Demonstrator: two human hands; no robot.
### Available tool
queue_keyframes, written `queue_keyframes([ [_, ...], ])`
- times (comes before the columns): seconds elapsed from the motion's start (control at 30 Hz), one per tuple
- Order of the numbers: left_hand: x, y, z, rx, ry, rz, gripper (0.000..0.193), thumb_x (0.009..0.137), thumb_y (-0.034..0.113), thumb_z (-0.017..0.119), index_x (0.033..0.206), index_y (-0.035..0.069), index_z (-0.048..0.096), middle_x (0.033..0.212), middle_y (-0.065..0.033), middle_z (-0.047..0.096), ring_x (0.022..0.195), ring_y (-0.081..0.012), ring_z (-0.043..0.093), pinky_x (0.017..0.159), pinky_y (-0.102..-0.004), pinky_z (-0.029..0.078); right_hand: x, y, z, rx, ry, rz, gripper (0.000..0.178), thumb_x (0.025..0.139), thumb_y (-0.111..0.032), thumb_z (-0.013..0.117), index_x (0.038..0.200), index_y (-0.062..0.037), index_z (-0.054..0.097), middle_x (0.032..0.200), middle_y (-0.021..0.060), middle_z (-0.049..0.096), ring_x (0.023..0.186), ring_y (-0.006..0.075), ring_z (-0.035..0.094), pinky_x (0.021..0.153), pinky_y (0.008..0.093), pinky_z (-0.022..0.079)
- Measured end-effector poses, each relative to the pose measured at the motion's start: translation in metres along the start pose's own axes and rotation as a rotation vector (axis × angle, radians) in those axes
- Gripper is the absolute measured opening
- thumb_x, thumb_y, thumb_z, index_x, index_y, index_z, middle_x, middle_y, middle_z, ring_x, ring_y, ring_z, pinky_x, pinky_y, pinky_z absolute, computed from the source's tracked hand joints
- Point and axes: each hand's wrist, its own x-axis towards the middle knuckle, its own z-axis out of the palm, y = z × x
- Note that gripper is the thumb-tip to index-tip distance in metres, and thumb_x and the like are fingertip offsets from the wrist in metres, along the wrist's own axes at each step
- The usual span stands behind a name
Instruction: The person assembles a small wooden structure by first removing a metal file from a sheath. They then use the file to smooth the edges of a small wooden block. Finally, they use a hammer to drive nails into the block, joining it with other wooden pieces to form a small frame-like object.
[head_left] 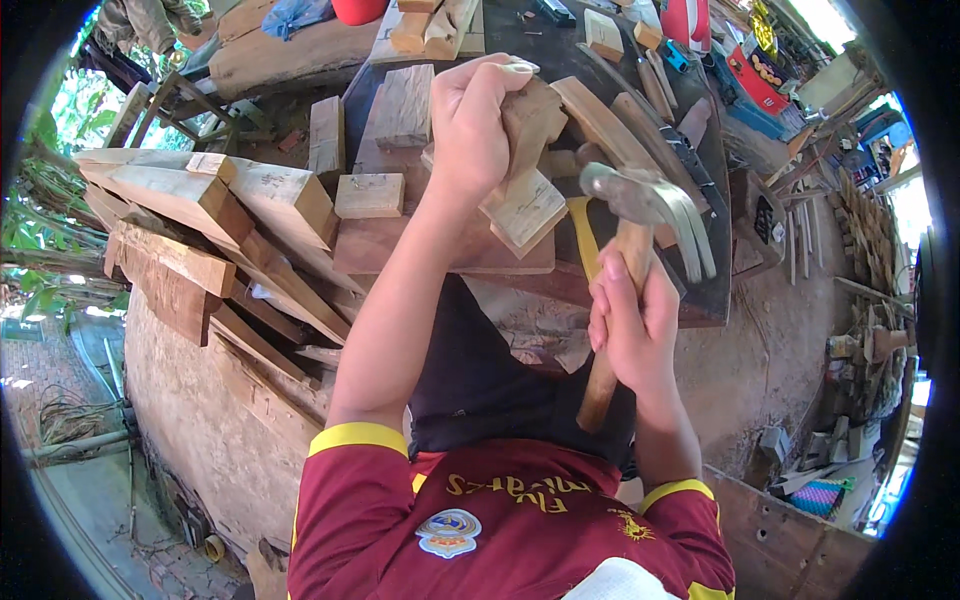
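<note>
My right hand (637, 315) is wrapped round the wooden handle of a claw hammer (632, 200), which is raised with its metal head above the bench's near right part. With its fingers closed, my left hand (472, 125) grips a shaped wooden piece (532, 125) from its left side. Below that piece lies a pale wooden block (527, 212) at the edge of a reddish-brown board (375, 248). Beside the hammer a yellow curved tool handle (584, 238) shows in part. The hammer head is apart from the wood.
On the left, several thick timber beams (190, 190) are stacked beside the bench. A small block (370, 196) rests on the board. Long wood strips and chisel-like tools (657, 85) cover the dark bench top (712, 250). At the far right stands a blue toolbox (750, 118).
</note>
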Motion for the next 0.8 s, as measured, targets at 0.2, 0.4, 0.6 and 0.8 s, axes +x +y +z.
queue_keyframes([
  [0.2,-0.002,-0.009,0.007,0.123,0.091,0.038,0.029,0.084,0.012,0.050,0.058,0.000,0.043,0.054,0.0043,0.036,0.054,-0.0051,0.031,0.048,-0.0283,0.024,-0.011,0.015,-0.015,-0.071,-0.050,0.173,0.026,0.100,-0.026,0.052,0.093,-0.0016,0.055,0.062,0.0001,0.052,0.048,0.0053,0.048,0.044,0.0222,0.037],
  [0.4,-0.003,-0.011,0.009,0.134,0.105,0.068,0.031,0.083,0.013,0.050,0.057,0.002,0.040,0.053,0.0045,0.033,0.053,-0.0053,0.029,0.047,-0.0289,0.023,-0.010,-0.002,-0.007,-0.223,-0.002,-0.184,0.021,0.096,-0.017,0.059,0.102,0.0031,0.059,0.071,0.0070,0.061,0.062,0.0133,0.060,0.057,0.0268,0.047],
  [0.6,-0.002,-0.011,0.011,0.149,0.105,0.066,0.031,0.083,0.013,0.050,0.057,0.001,0.039,0.053,0.0041,0.033,0.053,-0.0053,0.029,0.047,-0.0289,0.023,0.010,0.012,0.000,-0.417,-0.065,-0.426,0.018,0.099,-0.014,0.051,0.106,0.0018,0.052,0.074,0.0083,0.058,0.053,0.0098,0.048,0.047,0.0229,0.036],
  [0.8,-0.003,-0.008,0.010,0.113,0.106,0.064,0.031,0.083,0.013,0.050,0.057,0.001,0.039,0.053,0.0034,0.034,0.054,-0.0056,0.030,0.048,-0.0293,0.024,0.014,0.002,-0.007,-0.396,-0.049,-0.224,0.017,0.096,-0.014,0.057,0.092,0.0023,0.056,0.062,0.0154,0.056,0.049,0.0286,0.055,0.047,0.0362,0.038],
])
